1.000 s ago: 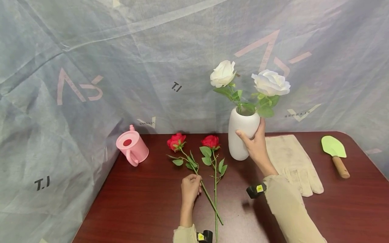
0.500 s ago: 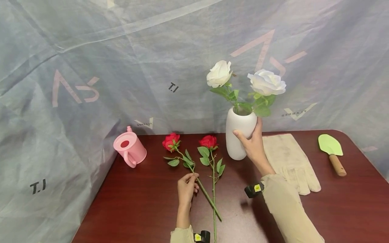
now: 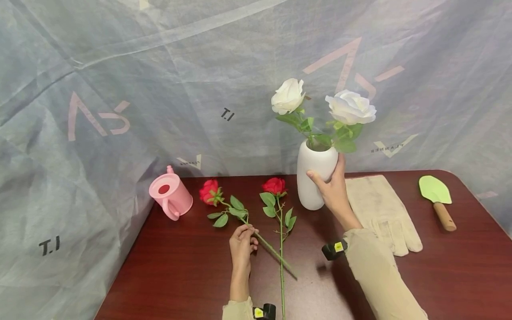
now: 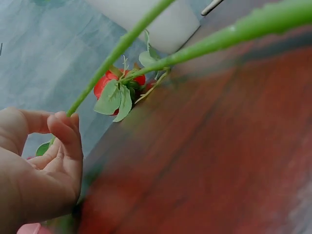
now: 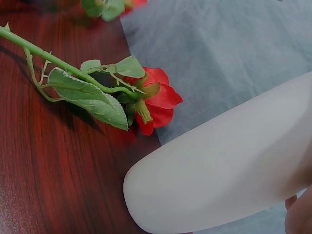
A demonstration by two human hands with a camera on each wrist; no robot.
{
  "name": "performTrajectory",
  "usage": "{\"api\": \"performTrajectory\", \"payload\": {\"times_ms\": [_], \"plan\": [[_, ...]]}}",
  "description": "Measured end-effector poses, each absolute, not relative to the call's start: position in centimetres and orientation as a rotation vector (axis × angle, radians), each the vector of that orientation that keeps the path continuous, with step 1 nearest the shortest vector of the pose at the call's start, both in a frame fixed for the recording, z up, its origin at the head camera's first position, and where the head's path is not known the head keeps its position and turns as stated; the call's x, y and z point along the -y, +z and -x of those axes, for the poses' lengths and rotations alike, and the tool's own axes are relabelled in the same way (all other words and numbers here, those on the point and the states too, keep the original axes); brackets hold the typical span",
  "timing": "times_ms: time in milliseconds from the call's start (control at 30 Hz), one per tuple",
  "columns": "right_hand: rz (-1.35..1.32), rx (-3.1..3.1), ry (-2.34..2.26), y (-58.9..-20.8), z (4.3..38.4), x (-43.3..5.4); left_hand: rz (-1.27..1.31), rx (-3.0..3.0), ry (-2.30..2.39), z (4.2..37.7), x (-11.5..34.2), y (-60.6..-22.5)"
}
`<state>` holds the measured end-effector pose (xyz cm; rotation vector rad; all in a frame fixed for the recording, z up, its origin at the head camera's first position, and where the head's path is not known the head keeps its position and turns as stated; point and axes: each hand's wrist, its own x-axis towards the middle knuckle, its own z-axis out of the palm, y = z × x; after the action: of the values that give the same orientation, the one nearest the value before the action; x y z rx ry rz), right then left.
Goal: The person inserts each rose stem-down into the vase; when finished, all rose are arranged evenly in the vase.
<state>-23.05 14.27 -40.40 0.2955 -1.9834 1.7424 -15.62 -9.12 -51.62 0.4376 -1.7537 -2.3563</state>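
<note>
My left hand (image 3: 241, 249) pinches the stem of the left red rose (image 3: 210, 192) between thumb and fingertips. The rose's head points to the far left, and its stem slants across that of a second red rose (image 3: 274, 186), which lies on the table. In the left wrist view, the pinched stem (image 4: 117, 52) rises from my fingertips. My right hand (image 3: 337, 194) grips the side of a white vase (image 3: 312, 182), thumb across its front. Two white roses (image 3: 289, 96) stand in the vase. The right wrist view shows the vase's rounded base (image 5: 161, 200) close to the second rose's head (image 5: 158, 100).
A pink watering can (image 3: 174, 193) stands at the table's back left. Beige work gloves (image 3: 380, 209) lie right of the vase, partly behind my right forearm. Farther right is a green trowel (image 3: 437, 191) with a wooden handle. A grey cloth backdrop (image 3: 160, 89) hangs behind the table (image 3: 180, 262).
My left hand has moved slightly left with the rose. Its head has swung left and its stem end has come up to the right. My right hand keeps holding the vase.
</note>
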Motion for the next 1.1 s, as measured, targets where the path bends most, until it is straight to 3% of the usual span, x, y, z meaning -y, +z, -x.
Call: {"api": "performTrajectory", "payload": {"times_ms": [500,800,1100], "plan": [[-0.308,1.973,1.763,-40.4,23.1,-14.1,-0.148,1.719,-2.198,14.8,7.7,-44.0],[-0.289,1.985,1.770,-40.2,23.2,-14.6,0.036,1.612,-2.141,16.1,7.1,-39.7],[-0.319,2.082,1.860,-40.2,23.2,-15.8,0.046,1.461,-2.122,18.0,6.3,-36.7]]}}
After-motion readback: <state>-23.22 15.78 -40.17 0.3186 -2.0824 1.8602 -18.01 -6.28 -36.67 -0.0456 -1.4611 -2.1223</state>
